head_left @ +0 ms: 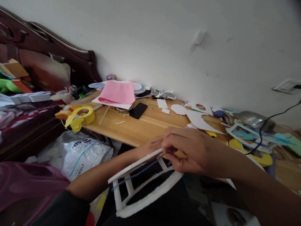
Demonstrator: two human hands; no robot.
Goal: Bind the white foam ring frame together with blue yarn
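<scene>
A curved white frame (150,196), two bowed strips joined by short posts, is held tilted above my dark-clothed lap. A thin purple-blue cord (143,171) runs along the inside of its upper strip to my right hand. My right hand (188,149) is closed at the frame's far end, thumb and forefinger pinched where the cord arrives. Behind the upper strip, my left hand (152,147) grips the frame's far side; its fingertips are hidden by the strip and my right hand.
On the wooden table (113,127) lie a black phone (138,110), pink sheet (119,92), yellow tape roll (88,115) and white cut-outs (199,119). Another white-and-blue frame (256,138) stands right, beneath a black cable (261,128). A plastic bag (87,153) sits below left.
</scene>
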